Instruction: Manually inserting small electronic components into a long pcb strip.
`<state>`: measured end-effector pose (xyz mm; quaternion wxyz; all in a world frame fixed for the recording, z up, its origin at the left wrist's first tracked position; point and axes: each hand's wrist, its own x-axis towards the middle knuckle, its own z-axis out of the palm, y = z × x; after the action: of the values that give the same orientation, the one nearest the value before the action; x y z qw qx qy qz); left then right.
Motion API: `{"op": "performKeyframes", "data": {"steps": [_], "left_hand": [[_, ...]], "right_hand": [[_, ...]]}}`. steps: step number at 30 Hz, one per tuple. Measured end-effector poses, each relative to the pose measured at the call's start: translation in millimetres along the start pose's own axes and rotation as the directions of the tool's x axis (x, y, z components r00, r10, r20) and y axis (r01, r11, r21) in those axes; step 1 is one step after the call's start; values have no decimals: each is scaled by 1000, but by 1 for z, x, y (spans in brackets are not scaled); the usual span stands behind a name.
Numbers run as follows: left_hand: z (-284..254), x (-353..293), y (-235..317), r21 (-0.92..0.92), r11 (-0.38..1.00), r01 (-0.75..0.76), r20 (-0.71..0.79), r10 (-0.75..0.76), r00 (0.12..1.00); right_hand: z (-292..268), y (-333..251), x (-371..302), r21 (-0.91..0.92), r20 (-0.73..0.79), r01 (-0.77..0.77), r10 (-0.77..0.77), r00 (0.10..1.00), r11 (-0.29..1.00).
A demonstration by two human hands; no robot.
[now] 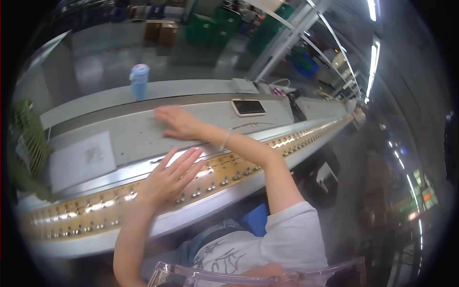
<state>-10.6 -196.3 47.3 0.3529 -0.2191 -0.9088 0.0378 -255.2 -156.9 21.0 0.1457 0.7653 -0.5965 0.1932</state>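
Observation:
My left hand [169, 181] hovers over a long yellowish track [217, 167] studded with rows of small metal pieces; its fingers are stretched and spread, and nothing is in them. Farther off, my right hand [178, 122] reaches across the track and over the grey worktop [131, 138]. It looks flat and slightly blurred, fingers extended, thumb apart, holding nothing. A beaded bracelet [225, 141] circles that wrist. Whether the right palm touches the worktop, I cannot tell.
On the worktop lie a phone [248, 107] and a white sheet [81, 160] with small bits on it. Behind stands a light-blue bottle [139, 82] on a ledge. A green basket [29, 148] is at far left; a white box [245, 86] sits at the back.

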Motion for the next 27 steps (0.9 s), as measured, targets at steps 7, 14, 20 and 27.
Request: {"op": "performKeyframes", "data": {"steps": [7, 14, 20, 27], "left_hand": [[-6, -18, 13, -21, 999, -25, -116, 23, 993], [-8, -35, 22, -25, 997, -69, -175, 64, 982], [-15, -42, 24, -30, 996, -88, -52, 86, 995], [-41, -47, 8, 197, 837, 511, -247, -462, 852]], "right_hand": [[23, -7, 7, 140, 16, -69, 67, 998, 988], [21, -10, 7, 192, 56, -99, 90, 994, 976], [24, -11, 8, 219, 66, -129, 117, 991, 967], [28, -7, 0, 199, 67, -237, 228, 971, 951]]}}
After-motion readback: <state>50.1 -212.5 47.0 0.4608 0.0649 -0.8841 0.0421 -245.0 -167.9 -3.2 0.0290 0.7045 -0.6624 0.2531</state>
